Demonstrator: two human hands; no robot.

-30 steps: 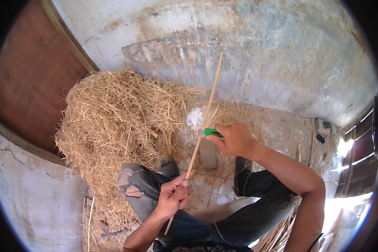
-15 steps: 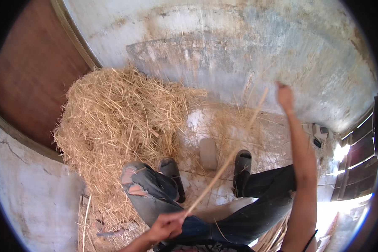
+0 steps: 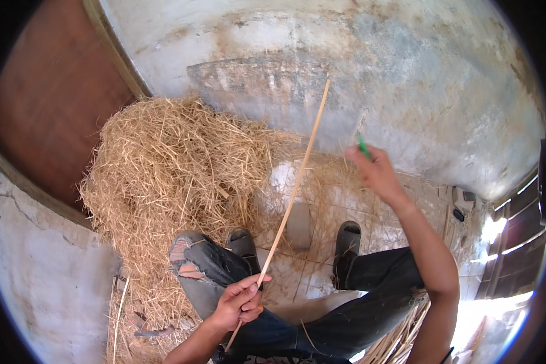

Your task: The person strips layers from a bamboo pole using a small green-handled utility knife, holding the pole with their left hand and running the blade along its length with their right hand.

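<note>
My left hand is closed round a long, pale bamboo strip near its lower end, above my lap. The strip slants up and to the right, and its short tail sticks out below the fist. My right hand is raised at the right, apart from the strip, with its fingers closed on a slim green-handled knife. Motion blurs the knife's tip, so the blade is hard to make out. Beside my left leg rises a big heap of thin, straw-coloured shavings.
A grey block stands on the tiled floor between my sandalled feet. Loose shavings litter the tiles. More strips lie under my right leg. Small dark objects sit at the right. A stained wall and a brown door enclose the space.
My right hand has come leftward and down, and the green knife now shows in it. The strip has swung to a steeper angle; my left hand has risen slightly.
</note>
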